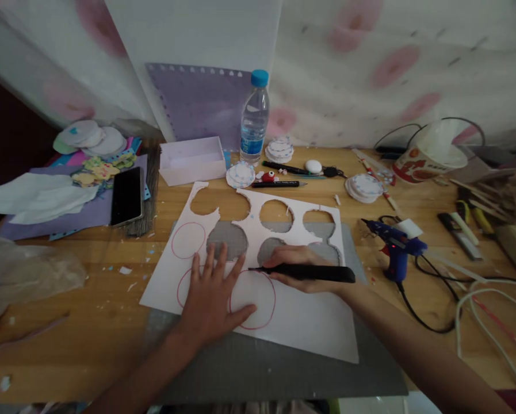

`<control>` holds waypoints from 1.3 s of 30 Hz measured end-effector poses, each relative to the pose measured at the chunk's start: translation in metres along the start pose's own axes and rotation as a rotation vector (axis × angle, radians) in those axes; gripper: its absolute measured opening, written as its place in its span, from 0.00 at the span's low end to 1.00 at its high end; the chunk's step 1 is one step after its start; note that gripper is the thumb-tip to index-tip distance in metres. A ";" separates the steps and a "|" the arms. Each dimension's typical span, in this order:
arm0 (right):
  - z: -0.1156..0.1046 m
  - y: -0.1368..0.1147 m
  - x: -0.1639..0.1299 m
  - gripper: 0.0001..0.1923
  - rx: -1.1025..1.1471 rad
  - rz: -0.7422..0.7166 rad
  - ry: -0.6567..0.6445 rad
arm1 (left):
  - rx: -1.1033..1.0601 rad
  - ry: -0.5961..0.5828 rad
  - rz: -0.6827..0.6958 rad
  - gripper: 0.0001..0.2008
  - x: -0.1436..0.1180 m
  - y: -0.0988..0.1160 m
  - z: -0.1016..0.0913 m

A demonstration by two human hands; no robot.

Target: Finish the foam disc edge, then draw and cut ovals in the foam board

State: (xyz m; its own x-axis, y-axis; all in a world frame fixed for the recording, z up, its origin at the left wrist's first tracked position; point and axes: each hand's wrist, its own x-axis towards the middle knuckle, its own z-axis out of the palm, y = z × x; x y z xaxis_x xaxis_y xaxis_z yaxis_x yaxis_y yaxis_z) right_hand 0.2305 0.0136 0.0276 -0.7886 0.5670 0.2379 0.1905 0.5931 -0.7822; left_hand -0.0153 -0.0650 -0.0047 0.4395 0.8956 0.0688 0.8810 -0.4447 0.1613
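My left hand lies flat with fingers spread, pressing on a white sheet of board. Round holes are cut through the board's far part, and several red circles are drawn on its nearer and left part. In my right hand is a black craft knife, held like a pen. Its thin tip rests at the upper edge of the red circle just right of my left hand. Beneath the board lies a grey cutting mat, partly showing through the holes.
A blue glue gun with its cable stands at the right, near pliers and a paper bucket. Behind the board are a water bottle, a white box and stacked discs. A phone lies left.
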 end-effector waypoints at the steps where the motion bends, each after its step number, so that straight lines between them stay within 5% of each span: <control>1: 0.000 0.001 0.000 0.07 0.000 -0.016 -0.003 | 0.005 -0.006 -0.004 0.43 0.000 0.001 0.003; 18: -0.006 0.003 -0.011 0.09 -0.050 -0.054 -0.042 | 0.020 -0.045 -0.022 0.45 0.001 0.001 0.000; 32: -0.005 -0.005 -0.027 0.08 -0.111 -0.009 0.046 | 0.026 -0.032 -0.024 0.45 0.001 0.001 0.001; 39: 0.013 -0.013 -0.040 0.09 -0.147 0.105 0.141 | 0.029 -0.047 -0.031 0.45 0.001 0.001 0.001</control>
State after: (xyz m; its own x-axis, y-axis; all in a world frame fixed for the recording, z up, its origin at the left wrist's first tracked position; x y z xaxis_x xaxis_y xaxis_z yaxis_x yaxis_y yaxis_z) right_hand 0.2524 -0.0243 0.0202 -0.6726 0.6980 0.2460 0.3580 0.5978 -0.7173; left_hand -0.0138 -0.0646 -0.0053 0.4192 0.9077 0.0178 0.8986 -0.4177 0.1344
